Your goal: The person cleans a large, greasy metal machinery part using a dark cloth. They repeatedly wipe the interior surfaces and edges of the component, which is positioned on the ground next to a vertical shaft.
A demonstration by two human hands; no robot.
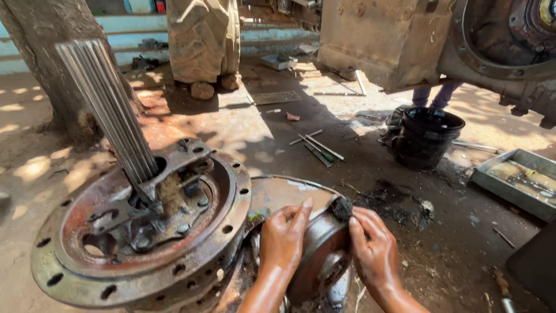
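Note:
A rusty round hub (145, 232) with a ring of bolt holes stands at the lower left, and a splined steel shaft (107, 107) rises from its middle. Beside it on the right lies a rust-brown rounded metal housing (321, 246). My left hand (284, 237) rests flat on the housing's left side with its fingers spread over the top. On the housing's right side my right hand (373, 252) has its fingers closed over a small black part (343, 207) at the top edge.
A black bucket (425, 136) stands on the dirt ahead, with loose rods and tools (318, 148) to its left. At the right sits a grey metal tray (512, 179). A tree trunk (55, 64), a big tyre (202, 37), a tractor body (394, 35) and a person's legs (431, 95) stand behind.

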